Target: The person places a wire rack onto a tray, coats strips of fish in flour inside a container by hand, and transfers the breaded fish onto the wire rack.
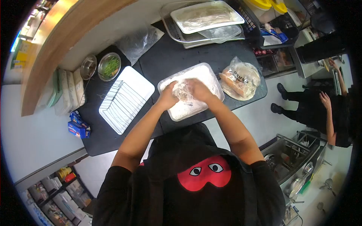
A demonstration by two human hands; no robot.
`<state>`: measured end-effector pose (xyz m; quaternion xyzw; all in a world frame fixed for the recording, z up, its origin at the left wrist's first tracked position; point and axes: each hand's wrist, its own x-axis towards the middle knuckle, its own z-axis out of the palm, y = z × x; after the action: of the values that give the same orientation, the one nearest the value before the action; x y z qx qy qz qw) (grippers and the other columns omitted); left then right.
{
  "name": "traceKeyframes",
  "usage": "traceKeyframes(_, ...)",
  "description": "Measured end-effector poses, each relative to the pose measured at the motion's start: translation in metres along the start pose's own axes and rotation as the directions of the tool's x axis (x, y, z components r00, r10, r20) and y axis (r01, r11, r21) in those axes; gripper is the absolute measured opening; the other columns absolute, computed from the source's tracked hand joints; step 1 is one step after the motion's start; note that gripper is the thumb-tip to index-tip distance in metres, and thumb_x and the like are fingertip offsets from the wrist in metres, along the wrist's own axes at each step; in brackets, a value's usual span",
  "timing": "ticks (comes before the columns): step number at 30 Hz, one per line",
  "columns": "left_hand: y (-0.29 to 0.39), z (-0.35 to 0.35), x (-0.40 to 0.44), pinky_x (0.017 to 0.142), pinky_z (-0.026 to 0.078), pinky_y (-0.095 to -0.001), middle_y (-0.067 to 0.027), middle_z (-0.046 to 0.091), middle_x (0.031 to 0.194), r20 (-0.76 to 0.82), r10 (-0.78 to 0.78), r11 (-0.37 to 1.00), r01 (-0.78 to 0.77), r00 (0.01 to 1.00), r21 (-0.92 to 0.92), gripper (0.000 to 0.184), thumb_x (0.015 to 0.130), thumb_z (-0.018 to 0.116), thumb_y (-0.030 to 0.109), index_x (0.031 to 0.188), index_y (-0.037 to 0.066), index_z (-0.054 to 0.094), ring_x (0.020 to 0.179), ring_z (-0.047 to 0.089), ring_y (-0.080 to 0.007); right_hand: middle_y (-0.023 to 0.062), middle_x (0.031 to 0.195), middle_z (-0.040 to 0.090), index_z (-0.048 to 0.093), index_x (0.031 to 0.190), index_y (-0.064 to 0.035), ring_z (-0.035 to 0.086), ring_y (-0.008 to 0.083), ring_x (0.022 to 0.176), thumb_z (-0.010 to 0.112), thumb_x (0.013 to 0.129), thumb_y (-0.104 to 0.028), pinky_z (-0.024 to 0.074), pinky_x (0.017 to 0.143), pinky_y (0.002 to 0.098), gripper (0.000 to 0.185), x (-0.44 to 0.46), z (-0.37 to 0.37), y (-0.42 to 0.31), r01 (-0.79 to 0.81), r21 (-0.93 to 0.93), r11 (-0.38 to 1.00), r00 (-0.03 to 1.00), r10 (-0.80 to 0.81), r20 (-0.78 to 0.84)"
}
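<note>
Both hands work in a white tray [215, 81] of flour on the black table. My left hand [168, 96] curls its fingers against a lumpy, flour-coated piece [182, 92] whose kind I cannot make out. On the other side of that piece is my right hand [200, 90], bent down into the flour. Its fingers are smeared by motion and partly covered in white. Just right of the tray lies a clear printed bag [238, 80] with bread-like pieces in it.
A wire rack on a white tray [126, 100] stands at left, near a metal bowl of chopped greens [109, 67]. Stacked trays [207, 17] sit at the back beside a black crate [269, 34]. At right, a person in black [320, 109] stands by the counters.
</note>
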<state>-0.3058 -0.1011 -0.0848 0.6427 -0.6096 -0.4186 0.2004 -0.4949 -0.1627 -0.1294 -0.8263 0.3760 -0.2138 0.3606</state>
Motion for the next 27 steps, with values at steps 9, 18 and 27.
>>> traceKeyframes(9,0.01,0.006,-0.005,0.092,0.04,-0.034,-0.0192,0.05,0.109,0.07,0.136,0.891,-0.153,0.988,0.427,0.074,0.058,0.073,0.007,0.126,0.007,0.042,0.106,0.049,-0.0329,0.0163,0.116,0.049,0.06,0.105,-0.0196,0.047,0.0321,0.108,0.064,0.071,-0.018,0.0423,0.086,0.0364,0.034,-0.037,-0.023,-0.053,0.165,-0.468,0.868,0.982,-0.098,0.162)
traceKeyframes(18,0.033,-0.008,0.001,0.086,0.044,-0.0378,-0.0185,0.046,0.107,-0.018,0.312,0.941,-0.307,0.95,0.141,0.051,0.062,0.067,0.001,0.11,0.003,0.051,0.105,0.047,-0.0349,0.0174,0.117,0.047,0.053,0.114,-0.006,0.047,0.0351,0.109,0.068,0.062,-0.002,0.0399,0.092,0.0368,0.054,-0.016,-0.081,-0.049,-0.087,0.065,0.994,0.996,0.086,0.027)
traceKeyframes(27,0.031,0.022,-0.021,0.074,0.05,-0.0407,-0.0158,0.059,0.093,0.068,-0.046,0.703,-0.016,0.997,0.711,0.03,0.073,0.056,0.006,0.101,0.0,0.049,0.085,0.061,-0.0328,0.0283,0.119,0.038,0.038,0.127,-0.0038,0.045,0.0407,0.108,0.071,0.06,-0.006,0.0414,0.089,0.0419,0.075,-0.043,-0.037,-0.023,-0.491,-0.326,0.808,0.848,0.53,0.035)
